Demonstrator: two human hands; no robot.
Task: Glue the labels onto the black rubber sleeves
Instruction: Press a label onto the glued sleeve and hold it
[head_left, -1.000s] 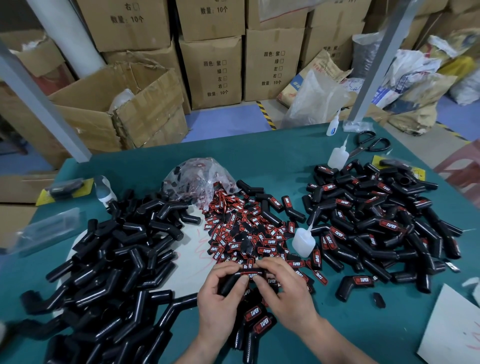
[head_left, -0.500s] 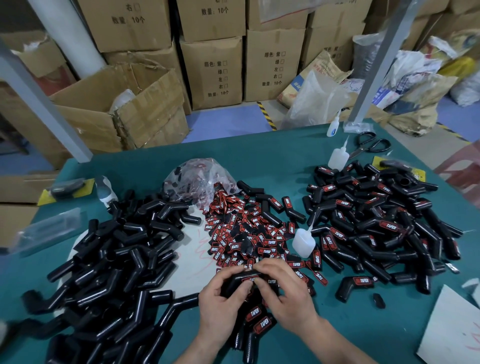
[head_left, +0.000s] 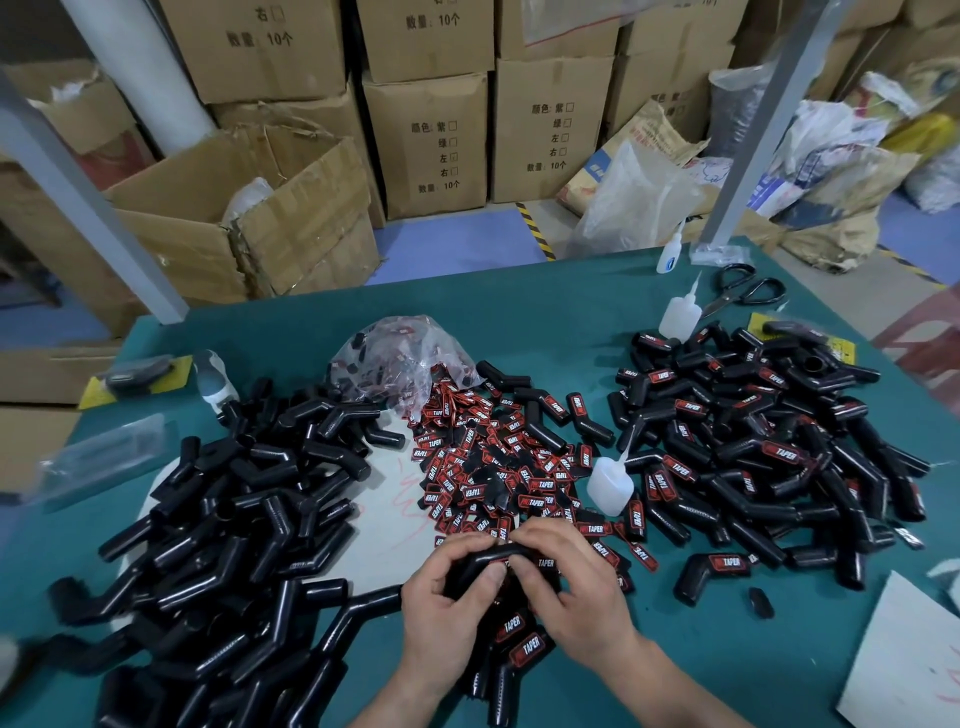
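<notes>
My left hand (head_left: 447, 605) and my right hand (head_left: 569, 582) both grip one bent black rubber sleeve (head_left: 480, 560) low in the middle of the green table (head_left: 545, 322). My fingers curl over its top and hide any label on it. Red-and-black labels (head_left: 498, 467) lie in a loose heap just beyond my hands. Unlabelled black sleeves (head_left: 244, 509) are piled on the left. Sleeves with labels on them (head_left: 753, 441) are piled on the right. A small white glue bottle (head_left: 609, 483) stands right of the label heap.
A clear bag (head_left: 400, 358) with more labels lies behind the heap. A second glue bottle (head_left: 679, 314), a third one (head_left: 667, 254) and black scissors (head_left: 745, 288) sit at the back right. White card (head_left: 904, 660) lies at the front right. Cardboard boxes (head_left: 431, 140) stand behind the table.
My hands have drawn the sleeve slightly nearer and closed tighter around it; the label I was pressing on it is now covered by my fingers.
</notes>
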